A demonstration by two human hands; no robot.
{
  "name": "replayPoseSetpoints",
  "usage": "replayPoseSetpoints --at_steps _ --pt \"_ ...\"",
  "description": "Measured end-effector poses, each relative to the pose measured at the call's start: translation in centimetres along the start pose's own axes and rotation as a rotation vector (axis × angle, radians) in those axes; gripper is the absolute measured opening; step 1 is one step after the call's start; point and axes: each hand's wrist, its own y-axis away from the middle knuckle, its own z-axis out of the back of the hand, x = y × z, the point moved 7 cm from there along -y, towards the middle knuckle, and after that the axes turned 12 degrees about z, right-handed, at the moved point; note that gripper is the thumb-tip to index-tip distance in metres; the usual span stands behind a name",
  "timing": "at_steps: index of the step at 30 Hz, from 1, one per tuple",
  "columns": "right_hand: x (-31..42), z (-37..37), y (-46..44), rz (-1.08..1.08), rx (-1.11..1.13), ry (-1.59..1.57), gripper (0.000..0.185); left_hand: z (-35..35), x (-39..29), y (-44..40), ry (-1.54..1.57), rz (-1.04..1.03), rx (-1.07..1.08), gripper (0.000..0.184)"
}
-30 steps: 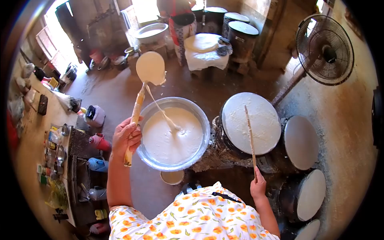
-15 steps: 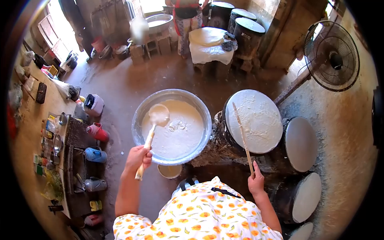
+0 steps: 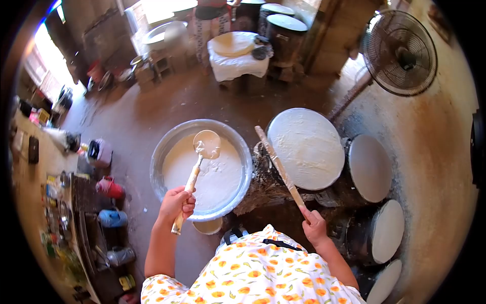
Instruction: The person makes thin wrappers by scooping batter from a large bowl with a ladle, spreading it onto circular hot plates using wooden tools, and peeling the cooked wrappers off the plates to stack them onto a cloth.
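My left hand (image 3: pixel 177 203) is closed round the pale handle of a ladle (image 3: pixel 206 144). The ladle's round, batter-smeared bowl hangs over a large metal basin (image 3: pixel 158 169) of thick white batter (image 3: pixel 223 177). A long flat wooden stick (image 3: pixel 278 164) is gripped in my right hand (image 3: pixel 315 226). It slants up and left, its far end over the gap between the basin and a round drum top (image 3: pixel 305 149). A white, uneven layer covers that drum top.
More round drum tops (image 3: pixel 370 168) line the right side, near a standing fan (image 3: pixel 400 53). A small bucket (image 3: pixel 207 226) sits below the basin. Thermos flasks (image 3: pixel 110 188) stand left by a cluttered bench (image 3: pixel 83 228). A person (image 3: pixel 212 25) stands at the back beside a cloth-covered stand (image 3: pixel 238 66).
The stick has swung left, from lying across the white drum top to its left edge. The ladle stays over the basin, its bowl now more plainly seen. My view has turned slightly right.
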Motion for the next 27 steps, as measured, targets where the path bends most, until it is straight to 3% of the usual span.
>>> replayPoseSetpoints --at_steps 5,10,19,21,25,27 --pt "1.1 2.1 1.5 -0.004 -0.125 0.007 0.058 -9.6 -3.1 0.6 -0.338 -0.087 0.078 0.013" --pt "-1.8 7.2 4.0 -0.038 -0.282 0.126 0.061 -22.8 -1.6 -0.3 -0.626 -0.212 0.22 0.009" --pt "-13.6 18.2 14.0 -0.293 -0.469 0.432 0.065 -48.3 11.9 -3.9 -0.926 -0.448 0.437 0.017" --pt "-16.8 19.6 16.8 -0.477 -0.403 0.376 0.071 -52.7 15.8 -5.6 -0.907 -0.41 0.49 0.015" --pt "-19.0 21.7 20.7 -0.475 -0.436 0.441 0.073 -58.8 22.2 -8.9 -0.928 -0.351 0.603 0.01" --pt "-20.9 20.9 23.1 -0.607 -0.378 0.326 0.074 -60.4 24.7 -11.0 -0.948 -0.319 0.631 0.009"
